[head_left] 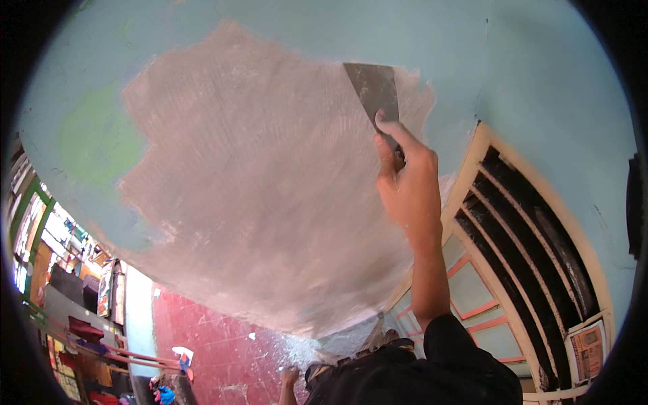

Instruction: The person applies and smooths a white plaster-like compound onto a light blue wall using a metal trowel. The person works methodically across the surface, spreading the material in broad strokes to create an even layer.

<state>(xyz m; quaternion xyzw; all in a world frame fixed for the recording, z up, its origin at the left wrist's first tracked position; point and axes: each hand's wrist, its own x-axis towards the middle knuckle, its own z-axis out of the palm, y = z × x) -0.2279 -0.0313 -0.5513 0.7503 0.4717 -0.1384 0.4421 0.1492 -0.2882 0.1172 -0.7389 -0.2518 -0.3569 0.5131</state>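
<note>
On the pinkish patch [256, 155], the right hand [414, 183] grasps a scraper [374, 88]; below that patch, the left hand [289, 376], fingers too small to judge.

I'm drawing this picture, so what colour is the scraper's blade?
The blade is dull grey with paler smudges; it shows best in the head view.
</note>
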